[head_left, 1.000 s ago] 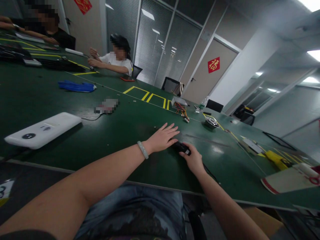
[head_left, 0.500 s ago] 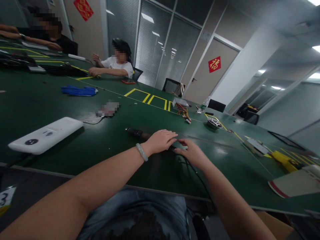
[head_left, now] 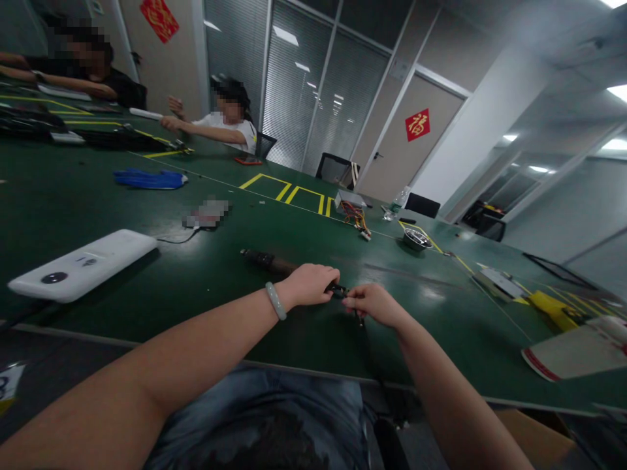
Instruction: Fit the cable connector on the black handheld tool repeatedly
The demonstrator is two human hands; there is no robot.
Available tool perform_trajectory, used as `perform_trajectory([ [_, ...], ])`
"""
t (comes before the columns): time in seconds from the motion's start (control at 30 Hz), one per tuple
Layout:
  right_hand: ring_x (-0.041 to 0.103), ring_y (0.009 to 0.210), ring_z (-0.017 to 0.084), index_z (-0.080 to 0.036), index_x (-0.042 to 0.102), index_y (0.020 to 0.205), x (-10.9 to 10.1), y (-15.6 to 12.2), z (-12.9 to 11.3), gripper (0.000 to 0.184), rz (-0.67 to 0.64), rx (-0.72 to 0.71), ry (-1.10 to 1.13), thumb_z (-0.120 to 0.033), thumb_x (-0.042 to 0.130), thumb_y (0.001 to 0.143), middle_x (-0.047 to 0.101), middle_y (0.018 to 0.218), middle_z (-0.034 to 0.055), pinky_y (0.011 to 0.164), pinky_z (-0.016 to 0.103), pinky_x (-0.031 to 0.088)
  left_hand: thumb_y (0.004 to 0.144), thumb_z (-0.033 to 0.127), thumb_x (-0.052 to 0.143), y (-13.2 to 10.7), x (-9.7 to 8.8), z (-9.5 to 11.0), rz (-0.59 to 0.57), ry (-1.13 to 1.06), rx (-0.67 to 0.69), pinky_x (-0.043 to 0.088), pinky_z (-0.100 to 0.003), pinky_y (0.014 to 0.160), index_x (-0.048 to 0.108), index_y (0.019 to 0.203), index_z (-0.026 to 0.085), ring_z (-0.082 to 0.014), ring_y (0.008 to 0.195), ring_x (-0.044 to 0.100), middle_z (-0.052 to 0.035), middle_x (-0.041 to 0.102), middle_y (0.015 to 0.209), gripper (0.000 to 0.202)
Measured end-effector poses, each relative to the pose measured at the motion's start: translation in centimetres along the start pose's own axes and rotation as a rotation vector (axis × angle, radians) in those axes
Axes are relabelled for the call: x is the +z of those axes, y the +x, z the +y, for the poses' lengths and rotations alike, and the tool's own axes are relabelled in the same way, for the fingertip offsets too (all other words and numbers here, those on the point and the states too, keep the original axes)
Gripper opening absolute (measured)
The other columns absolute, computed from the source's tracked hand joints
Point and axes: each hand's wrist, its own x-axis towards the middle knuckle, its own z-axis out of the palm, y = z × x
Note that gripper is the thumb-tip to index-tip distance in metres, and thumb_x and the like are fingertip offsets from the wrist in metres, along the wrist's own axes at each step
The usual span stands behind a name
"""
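Observation:
My left hand (head_left: pixel 309 285), with a pale bracelet on its wrist, is closed around a long dark rod-shaped tool (head_left: pixel 267 260) that lies on the green table (head_left: pixel 220 274). The tool's far end sticks out to the left of the hand. My right hand (head_left: pixel 375 304) pinches the tool's near end, where a thin black cable (head_left: pixel 361 324) runs toward the table's front edge. The two hands almost touch.
A white flat device (head_left: pixel 78 264) lies at the left with a thin wire beside it. Blue gloves (head_left: pixel 149 179), a box with coloured wires (head_left: pixel 353 205), a metal bowl (head_left: pixel 415 239) and yellow items (head_left: pixel 548 305) lie farther off. Two other people sit at the far left.
My left hand went from lying flat to closing on the dark tool, which now shows to its left. My right hand shifted to pinch the cable end beside it.

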Motion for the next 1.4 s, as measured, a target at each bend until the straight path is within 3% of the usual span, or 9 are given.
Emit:
perform_trajectory([
  [0.17, 0.050, 0.054, 0.007, -0.014, 0.071, 0.085, 0.4, 2.3, 1.0, 0.036, 0.125, -0.046, 0.237, -0.047, 0.067, 0.074, 0.068, 0.074, 0.0026, 0.053, 0.021, 0.042, 0.078, 0.034, 0.059, 0.2, -0.3, -0.1, -0.009, -0.007, 0.008, 0.045, -0.030, 0.070, 0.057, 0.094, 0.022, -0.0214, 0.085, 0.062, -0.0033, 0.065, 0.093, 0.020],
  [0.4, 0.056, 0.063, 0.011, -0.016, 0.070, 0.108, -0.2, 1.9, 3.3, 0.037, 0.176, -0.074, 0.122, -0.038, 0.056, 0.082, 0.070, 0.078, 0.0023, 0.064, 0.025, 0.046, 0.079, 0.029, 0.056, 0.3, 0.0, 0.0, -0.002, -0.025, -0.004, 0.044, -0.030, 0.069, 0.059, 0.094, 0.024, -0.0201, 0.086, 0.061, -0.0017, 0.064, 0.093, 0.016],
  [0.6, 0.062, 0.068, 0.014, -0.021, 0.073, 0.095, 0.0, 1.2, 2.7, 0.026, 0.339, -0.021, -0.075, -0.036, 0.064, 0.076, 0.071, 0.078, 0.0004, 0.064, 0.024, 0.044, 0.083, 0.033, 0.056, 0.4, 0.2, 0.0, -0.018, -0.044, -0.027, 0.044, -0.029, 0.071, 0.061, 0.097, 0.025, -0.0194, 0.088, 0.061, -0.0019, 0.064, 0.095, 0.018],
  [0.77, 0.062, 0.067, 0.014, -0.022, 0.072, 0.085, 0.8, 0.8, 1.9, 0.020, 0.469, -0.064, -0.218, -0.038, 0.064, 0.077, 0.070, 0.075, 0.0005, 0.060, 0.024, 0.042, 0.084, 0.034, 0.055, 0.5, 0.3, 0.1, -0.013, -0.060, -0.022, 0.044, -0.030, 0.073, 0.062, 0.097, 0.025, -0.0192, 0.089, 0.061, -0.0013, 0.065, 0.096, 0.017],
  [1.4, 0.062, 0.065, 0.015, -0.024, 0.074, 0.085, 1.3, 0.3, 1.1, 0.018, 0.472, -0.123, -0.342, -0.035, 0.062, 0.078, 0.070, 0.074, 0.0005, 0.058, 0.024, 0.041, 0.083, 0.032, 0.056, 0.6, 0.7, 0.1, 0.006, -0.086, -0.028, 0.044, -0.030, 0.072, 0.061, 0.092, 0.023, -0.0197, 0.088, 0.061, -0.0011, 0.066, 0.095, 0.014],
])
